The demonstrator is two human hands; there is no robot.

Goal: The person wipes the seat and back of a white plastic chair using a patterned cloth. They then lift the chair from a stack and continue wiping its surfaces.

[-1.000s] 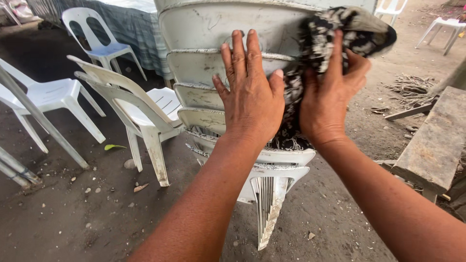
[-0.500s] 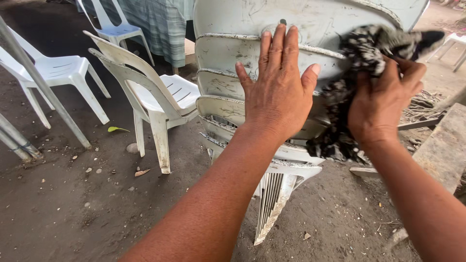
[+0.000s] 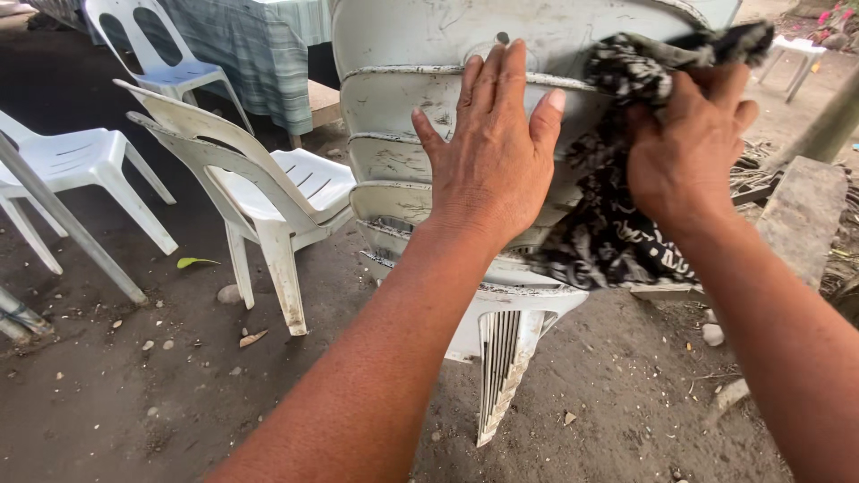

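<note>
Left hand (image 3: 490,156): we press it flat, fingers spread, holding nothing, on the backs of the stacked white chairs (image 3: 420,107) | Right hand (image 3: 689,148): closed around a black-and-white patterned cloth (image 3: 608,237), pressed on the same stack, upper right | Around: two more white chairs (image 3: 268,192) just left, on the dirt ground (image 3: 134,402)

Bare dirt floor (image 3: 134,402) strewn with pebbles and one green leaf (image 3: 197,262). White plastic chairs (image 3: 268,192) stand left; far behind, a striped cloth-covered table (image 3: 246,49). Right, a weathered plank (image 3: 801,215), perhaps a bench. Daylight.
</note>
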